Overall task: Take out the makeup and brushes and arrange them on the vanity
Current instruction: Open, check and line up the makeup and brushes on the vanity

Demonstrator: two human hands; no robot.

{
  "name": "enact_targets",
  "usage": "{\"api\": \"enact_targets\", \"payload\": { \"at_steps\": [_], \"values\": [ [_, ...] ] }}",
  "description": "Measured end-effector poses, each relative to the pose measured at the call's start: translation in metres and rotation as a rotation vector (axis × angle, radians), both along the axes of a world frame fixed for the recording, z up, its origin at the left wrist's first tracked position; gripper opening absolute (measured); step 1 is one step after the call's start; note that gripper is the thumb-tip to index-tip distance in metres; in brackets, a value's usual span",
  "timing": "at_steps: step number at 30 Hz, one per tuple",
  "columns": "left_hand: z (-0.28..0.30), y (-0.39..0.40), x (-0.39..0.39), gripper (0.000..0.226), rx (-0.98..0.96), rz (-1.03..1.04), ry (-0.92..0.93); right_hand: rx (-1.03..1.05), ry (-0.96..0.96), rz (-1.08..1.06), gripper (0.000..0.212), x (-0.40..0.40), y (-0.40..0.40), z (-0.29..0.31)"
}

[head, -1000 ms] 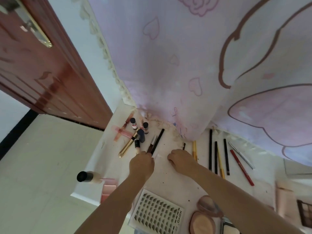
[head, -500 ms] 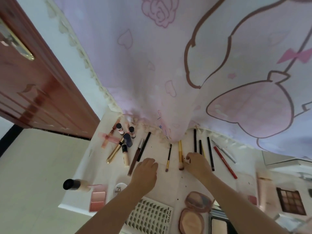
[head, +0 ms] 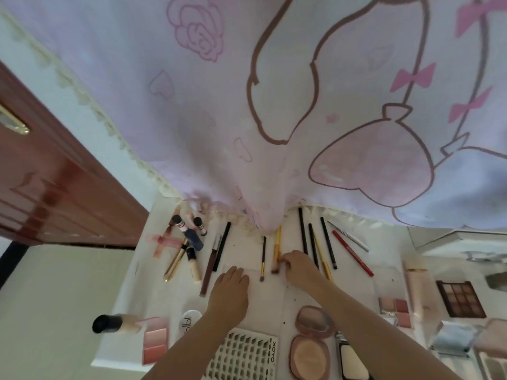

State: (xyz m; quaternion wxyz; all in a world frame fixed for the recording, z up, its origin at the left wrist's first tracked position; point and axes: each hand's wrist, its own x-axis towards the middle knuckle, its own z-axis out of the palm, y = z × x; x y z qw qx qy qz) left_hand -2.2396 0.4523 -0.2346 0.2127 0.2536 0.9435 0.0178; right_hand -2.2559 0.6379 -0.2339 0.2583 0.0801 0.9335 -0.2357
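Makeup lies spread on the white vanity top (head: 247, 250). My right hand (head: 300, 267) pinches the lower end of a gold-handled brush (head: 276, 249) lying upright in the middle. Just left of it lies a thin dark brush (head: 262, 259). My left hand (head: 229, 290) rests flat on the vanity, fingers relaxed, holding nothing. Left of it lie a brown pencil (head: 210, 267) and a black pencil (head: 222, 245). Several black, yellow and red pencils (head: 323, 242) lie in a row to the right.
Small bottles, lip glosses and a gold tube (head: 177, 260) cluster at the back left. A black-capped foundation bottle (head: 115, 323), blush palette (head: 155, 342), lash tray (head: 244, 357), open compact (head: 311, 338) and eyeshadow palette (head: 461, 298) line the front. A pink curtain (head: 247, 119) hangs over the back edge.
The view has shifted right. My right hand drew back from the pencils to the gold-handled brush. My left hand opened and settled flat on the vanity.
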Motion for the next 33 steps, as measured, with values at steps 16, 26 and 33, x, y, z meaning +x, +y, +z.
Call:
{"api": "enact_targets", "payload": {
  "at_steps": [16,26,33],
  "values": [
    [0.019,0.042,-0.011,0.039,0.029,-0.076,0.024,0.189,-0.005,-0.150,0.020,0.010,0.030,0.011],
    [0.040,0.051,-0.046,0.048,0.118,-0.088,0.138,0.110,0.082,-0.225,0.018,0.012,0.043,0.047],
    [0.058,0.083,-0.049,0.044,0.189,-0.284,0.105,-0.051,0.189,0.072,0.019,0.044,0.071,0.116]
  ]
}}
